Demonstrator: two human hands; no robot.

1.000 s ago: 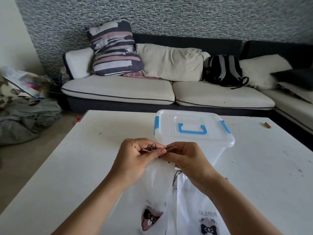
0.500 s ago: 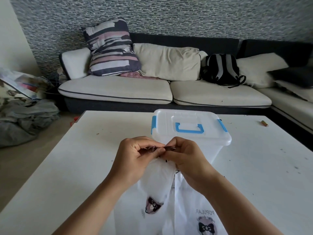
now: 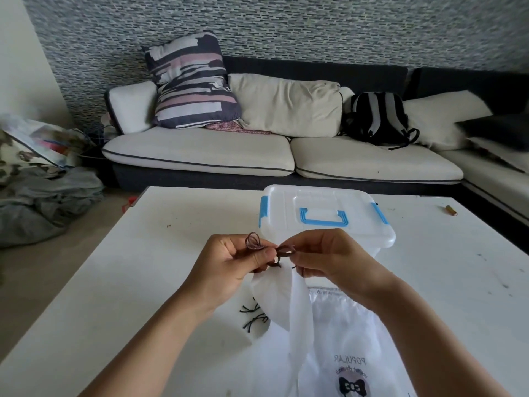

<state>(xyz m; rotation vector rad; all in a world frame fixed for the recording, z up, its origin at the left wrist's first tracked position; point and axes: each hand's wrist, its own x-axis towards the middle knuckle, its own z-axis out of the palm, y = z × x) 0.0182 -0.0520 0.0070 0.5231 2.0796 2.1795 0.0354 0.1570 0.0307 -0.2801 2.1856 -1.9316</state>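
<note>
Currently mid-bow: left hand (image 3: 226,265) pinches one cord (image 3: 253,242) loop, right hand (image 3: 329,259) pinches the other, above the bag (image 3: 286,296). Knot partly hidden; next is probably pulling the loops apart evenly.

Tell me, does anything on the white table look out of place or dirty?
Yes. A small orange-brown stick lies alone near the far right edge of the white table, and dark specks mark its right side.

The cord (image 3: 253,242) is partly hidden behind the fingers (image 3: 262,257), and the bottom edge cuts off the white bag (image 3: 337,330).
</note>
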